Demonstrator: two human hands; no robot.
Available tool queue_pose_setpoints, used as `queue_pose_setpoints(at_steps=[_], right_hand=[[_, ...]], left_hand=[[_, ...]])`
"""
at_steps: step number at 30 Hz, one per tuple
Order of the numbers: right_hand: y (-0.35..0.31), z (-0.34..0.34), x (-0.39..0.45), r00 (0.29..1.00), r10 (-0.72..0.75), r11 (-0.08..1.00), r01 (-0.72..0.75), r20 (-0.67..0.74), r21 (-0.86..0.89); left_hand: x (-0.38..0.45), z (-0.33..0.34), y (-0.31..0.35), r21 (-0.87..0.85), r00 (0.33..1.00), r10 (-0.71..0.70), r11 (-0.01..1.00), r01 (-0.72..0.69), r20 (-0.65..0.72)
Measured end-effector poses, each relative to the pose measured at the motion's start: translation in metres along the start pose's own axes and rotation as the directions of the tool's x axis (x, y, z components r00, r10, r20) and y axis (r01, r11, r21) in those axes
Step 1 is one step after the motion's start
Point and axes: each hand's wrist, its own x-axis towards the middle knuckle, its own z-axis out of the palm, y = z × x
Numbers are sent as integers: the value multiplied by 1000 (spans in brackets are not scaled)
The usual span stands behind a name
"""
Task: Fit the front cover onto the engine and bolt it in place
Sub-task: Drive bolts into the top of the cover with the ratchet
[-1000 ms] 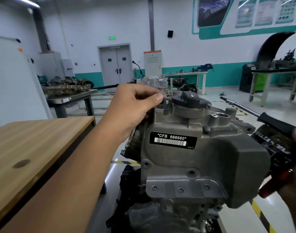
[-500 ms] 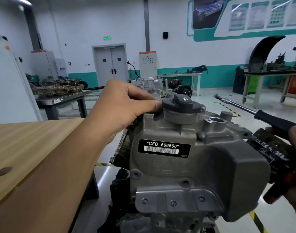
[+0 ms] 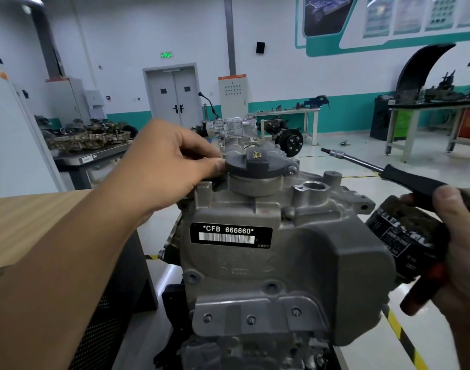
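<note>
Two hands working: left hand (image 3: 172, 166) pinching small bolt-like piece at top of grey cast-aluminium front cover (image 3: 268, 263), already sitting on engine (image 3: 242, 348); right hand (image 3: 461, 249) gripping black-handled driver (image 3: 405, 177). Bolting seemingly just starting, tightening remaining.
</note>
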Motion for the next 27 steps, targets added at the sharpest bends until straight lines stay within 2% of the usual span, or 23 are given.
queue_pose_setpoints(at_steps=[4, 8, 11, 14, 16, 18, 19, 23, 27], right_hand=[[-1, -2, -20, 996, -16, 998, 21, -92, 61], [2, 7, -34, 980, 26, 994, -4, -198, 111], [16, -2, -39, 971, 141, 958, -85, -193, 273], [20, -6, -40, 970, 134, 946, -64, -204, 319], [20, -1, -39, 964, 145, 949, -71, -223, 308], [21, 5, -38, 959, 177, 937, -96, -222, 335], [23, 8, -36, 957, 186, 925, -95, -221, 368], [27, 12, -37, 976, 157, 889, -74, -150, 451], [34, 13, -38, 984, 101, 880, -20, -145, 475]], left_hand=[[1, 9, 7, 104, 1000, 21, 994, -20, -8], [0, 10, 1, 24, 997, -15, 1000, 17, -71], [-7, 17, -8, -202, 988, -94, 977, 68, -122], [-26, 18, -28, -493, 933, -244, 866, 86, -266], [-48, 20, -40, -644, 917, -300, 762, 64, -264], [-71, 30, -48, -723, 926, -304, 689, 52, -224], [-79, 37, -52, -719, 918, -320, 692, 59, -233], [-95, 62, -72, -524, 859, -376, 838, 154, -349], [-105, 83, -71, -508, 913, -249, 860, 54, -325]])
